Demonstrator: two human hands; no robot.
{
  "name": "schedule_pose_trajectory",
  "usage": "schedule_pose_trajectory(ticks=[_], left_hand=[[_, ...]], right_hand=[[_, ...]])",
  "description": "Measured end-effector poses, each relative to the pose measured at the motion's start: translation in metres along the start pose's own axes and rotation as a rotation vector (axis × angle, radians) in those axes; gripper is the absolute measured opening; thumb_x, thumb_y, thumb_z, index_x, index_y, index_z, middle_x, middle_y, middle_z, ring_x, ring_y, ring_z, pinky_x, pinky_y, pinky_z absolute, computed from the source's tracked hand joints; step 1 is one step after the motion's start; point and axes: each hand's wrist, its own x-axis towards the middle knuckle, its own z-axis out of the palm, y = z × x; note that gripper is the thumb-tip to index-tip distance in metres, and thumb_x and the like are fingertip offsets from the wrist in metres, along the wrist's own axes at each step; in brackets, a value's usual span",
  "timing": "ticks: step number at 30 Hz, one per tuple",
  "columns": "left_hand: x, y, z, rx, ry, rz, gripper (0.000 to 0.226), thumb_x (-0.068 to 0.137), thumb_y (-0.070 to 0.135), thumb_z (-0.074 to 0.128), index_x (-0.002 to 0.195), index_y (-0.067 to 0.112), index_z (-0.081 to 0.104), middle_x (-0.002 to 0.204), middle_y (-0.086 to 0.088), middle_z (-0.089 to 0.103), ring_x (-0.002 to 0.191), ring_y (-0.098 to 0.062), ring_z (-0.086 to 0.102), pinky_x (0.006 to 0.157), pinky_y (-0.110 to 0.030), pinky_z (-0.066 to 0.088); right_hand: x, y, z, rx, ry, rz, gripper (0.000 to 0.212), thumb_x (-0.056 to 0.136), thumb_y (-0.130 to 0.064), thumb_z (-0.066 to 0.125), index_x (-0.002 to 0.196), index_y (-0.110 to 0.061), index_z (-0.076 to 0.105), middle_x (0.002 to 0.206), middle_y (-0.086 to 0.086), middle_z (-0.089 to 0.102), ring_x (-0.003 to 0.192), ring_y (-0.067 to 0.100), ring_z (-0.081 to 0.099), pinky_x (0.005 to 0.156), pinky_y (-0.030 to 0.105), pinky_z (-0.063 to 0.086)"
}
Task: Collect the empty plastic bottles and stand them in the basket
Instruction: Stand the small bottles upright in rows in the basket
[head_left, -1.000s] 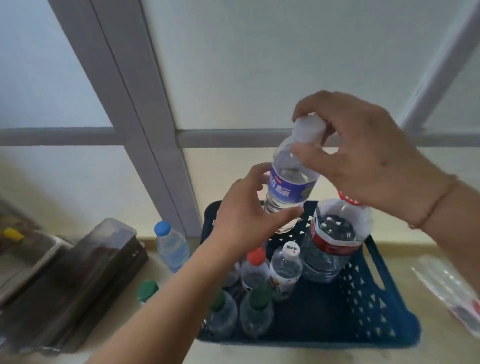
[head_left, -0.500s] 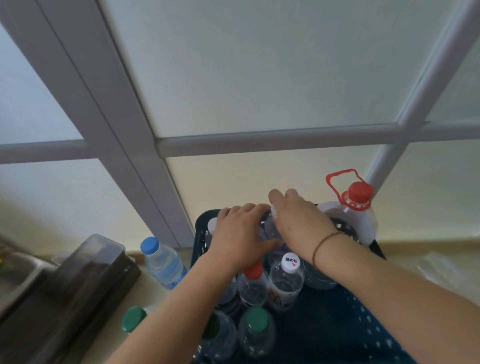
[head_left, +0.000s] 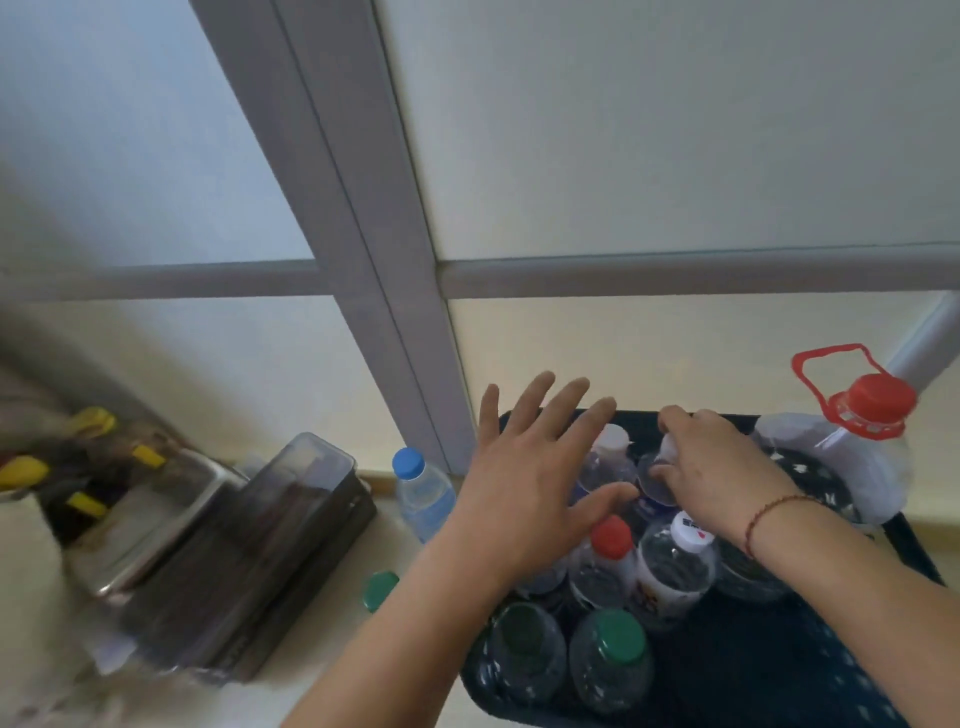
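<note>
A dark blue plastic basket (head_left: 769, 670) stands on the counter with several empty bottles upright in it: green-capped ones (head_left: 613, 660) at the front, a red-capped one (head_left: 605, 558), a white-capped one (head_left: 675, 561) and a big jug with a red cap and handle (head_left: 857, 457) at the back right. My right hand (head_left: 722, 473) grips the top of a clear blue-labelled bottle (head_left: 657, 480) among the bottles at the back. My left hand (head_left: 535, 478) hovers over the basket's left side, fingers spread, holding nothing. Outside the basket stand a blue-capped bottle (head_left: 423, 491) and a green-capped one (head_left: 381, 590).
A dark translucent box (head_left: 249, 561) lies left of the basket, beside a metal tray (head_left: 156, 530) and blurred clutter with yellow parts. A frosted window with grey frames (head_left: 363, 249) rises right behind the counter.
My right hand lowered the blue-labelled bottle from mid-air into the back of the basket. My left hand let go of it and spread open. The view shifted right.
</note>
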Motion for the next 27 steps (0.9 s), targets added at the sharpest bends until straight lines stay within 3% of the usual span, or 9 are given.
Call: schedule_pose_trajectory(ticks=[5,8,11,14,16,18,20,23,27], left_hand=[[-0.113,-0.053,-0.014,-0.275,0.448,-0.231,0.06,0.092,0.061,0.05,0.143,0.03,0.042,0.152,0.004,0.046,0.144,-0.018,0.037,0.117,-0.048,0.033],[-0.176,-0.079,0.018,-0.548,0.418,-0.467,0.07,0.087,0.064,0.057,0.147,0.033,0.038,0.152,0.014,0.044,0.141,-0.009,0.041,0.112,-0.039,0.04],[-0.215,-0.084,0.059,-0.749,0.369,-0.613,0.085,0.079,0.069,0.062,0.149,0.029,0.036,0.152,0.015,0.045,0.137,-0.007,0.046,0.107,-0.04,0.041],[-0.217,-0.089,0.08,-1.057,0.465,-0.749,0.071,0.08,0.064,0.059,0.14,0.027,0.049,0.14,0.011,0.059,0.126,-0.013,0.058,0.104,-0.045,0.046],[-0.2,-0.105,0.082,-1.176,0.524,-0.851,0.058,0.084,0.063,0.059,0.13,0.027,0.057,0.129,0.006,0.067,0.12,-0.019,0.063,0.101,-0.044,0.049],[-0.179,-0.129,0.086,-1.163,0.42,-0.881,0.043,0.092,0.043,0.067,0.132,0.03,0.054,0.13,0.005,0.065,0.121,-0.016,0.061,0.106,-0.041,0.047],[-0.158,-0.152,0.095,-1.037,0.162,-0.815,0.064,0.088,0.024,0.076,0.139,0.041,0.041,0.139,0.011,0.054,0.124,-0.009,0.055,0.107,-0.033,0.044],[-0.126,-0.17,0.11,-0.945,-0.116,-0.702,0.097,0.077,0.021,0.085,0.149,0.043,0.024,0.14,0.021,0.04,0.127,-0.006,0.045,0.106,-0.028,0.041],[-0.096,-0.175,0.124,-0.892,-0.201,-0.599,0.09,0.068,0.029,0.09,0.143,0.033,0.04,0.121,0.025,0.056,0.114,0.004,0.058,0.094,-0.015,0.05]], right_hand=[[-0.028,-0.027,-0.029,-0.244,0.108,-0.046,0.049,0.095,-0.055,0.045,0.132,-0.023,0.039,0.12,0.004,0.059,0.098,0.026,0.064,0.077,0.039,0.057],[-0.046,-0.063,-0.037,-0.228,0.232,-0.242,0.045,0.096,-0.057,0.039,0.132,-0.03,0.039,0.125,-0.004,0.059,0.103,0.021,0.062,0.075,0.035,0.057],[-0.047,-0.108,-0.024,-0.042,0.113,-0.505,0.046,0.096,-0.054,0.043,0.137,-0.032,0.04,0.129,-0.008,0.057,0.115,0.016,0.054,0.091,0.034,0.049],[-0.024,-0.149,0.008,-0.062,-0.015,-0.638,0.055,0.096,-0.051,0.049,0.145,-0.03,0.034,0.142,-0.005,0.052,0.128,0.02,0.048,0.107,0.037,0.039],[-0.005,-0.168,0.03,-0.132,-0.049,-0.64,0.059,0.095,-0.05,0.051,0.145,-0.027,0.031,0.142,-0.001,0.053,0.126,0.024,0.051,0.108,0.041,0.037],[0.008,-0.179,0.047,-0.193,-0.048,-0.625,0.057,0.095,-0.048,0.052,0.143,-0.025,0.032,0.135,0.002,0.059,0.119,0.027,0.056,0.105,0.044,0.038],[0.016,-0.184,0.056,-0.197,-0.024,-0.61,0.051,0.096,-0.046,0.051,0.139,-0.024,0.034,0.128,0.003,0.062,0.111,0.028,0.06,0.097,0.043,0.043],[0.021,-0.187,0.061,-0.164,-0.033,-0.596,0.042,0.099,-0.04,0.05,0.136,-0.024,0.037,0.127,0.004,0.062,0.105,0.028,0.062,0.096,0.041,0.045],[0.025,-0.189,0.065,-0.004,-0.076,-0.581,0.028,0.098,-0.025,0.051,0.125,-0.024,0.043,0.12,0.003,0.063,0.099,0.025,0.059,0.103,0.039,0.037]])
